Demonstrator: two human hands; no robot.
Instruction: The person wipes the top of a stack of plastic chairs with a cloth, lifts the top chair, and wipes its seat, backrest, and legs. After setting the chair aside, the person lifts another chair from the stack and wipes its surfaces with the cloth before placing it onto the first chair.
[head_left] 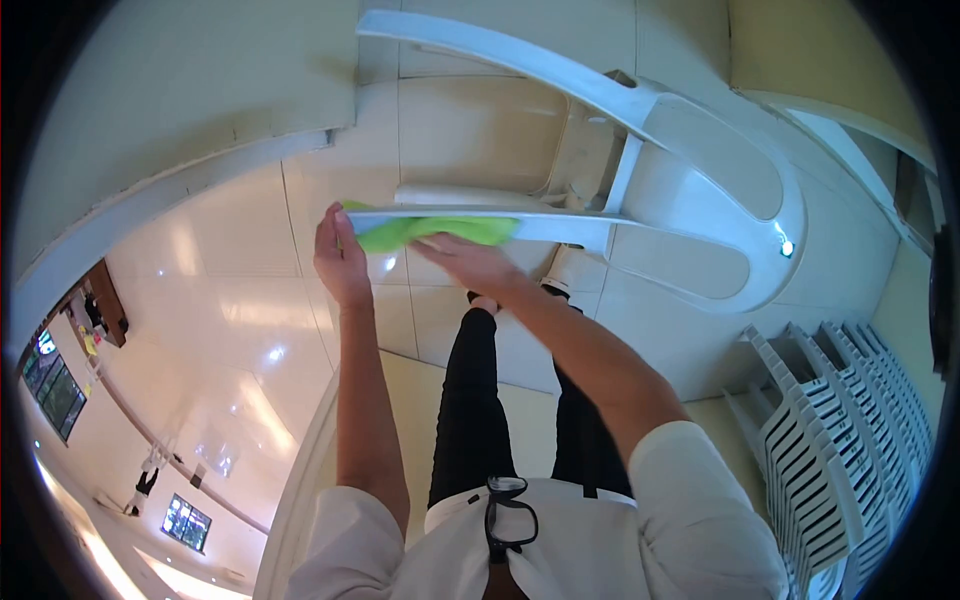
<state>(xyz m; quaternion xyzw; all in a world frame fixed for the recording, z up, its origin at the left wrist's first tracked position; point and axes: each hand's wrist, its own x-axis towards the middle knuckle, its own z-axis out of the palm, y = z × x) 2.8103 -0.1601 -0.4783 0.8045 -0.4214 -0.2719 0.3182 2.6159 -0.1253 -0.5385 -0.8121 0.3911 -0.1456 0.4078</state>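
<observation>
A white plastic chair (690,195) lies tipped in front of me, its long legs pointing left. My left hand (343,258) is closed around the far end of the nearer leg (560,228), at the edge of a bright green cloth (455,229). Against that same leg, my right hand (470,265) presses the cloth, with its fingers slightly blurred and partly lost in the folds. The other long leg (500,42) reaches out above, apart from both hands.
Stacked white slatted chairs (830,450) stand at the lower right. A pale curved edge (180,190) runs along the upper left. Glossy tiles (230,300) cover the floor, and glasses (510,520) hang from my shirt.
</observation>
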